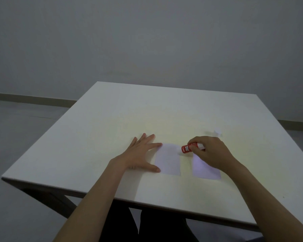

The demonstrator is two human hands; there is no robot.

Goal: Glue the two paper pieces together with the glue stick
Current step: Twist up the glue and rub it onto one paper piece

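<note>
Two white paper pieces lie side by side on the table, the left piece and the right piece. My left hand lies flat with fingers spread, index fingertip and thumb touching the left piece's left edge. My right hand holds the red glue stick sideways, its uncapped tip at the left piece's far right corner. My right hand covers the far part of the right piece.
The white table has its near edge close to my body. A small white cap rests on the table beyond my right hand. Grey floor and a wall lie behind.
</note>
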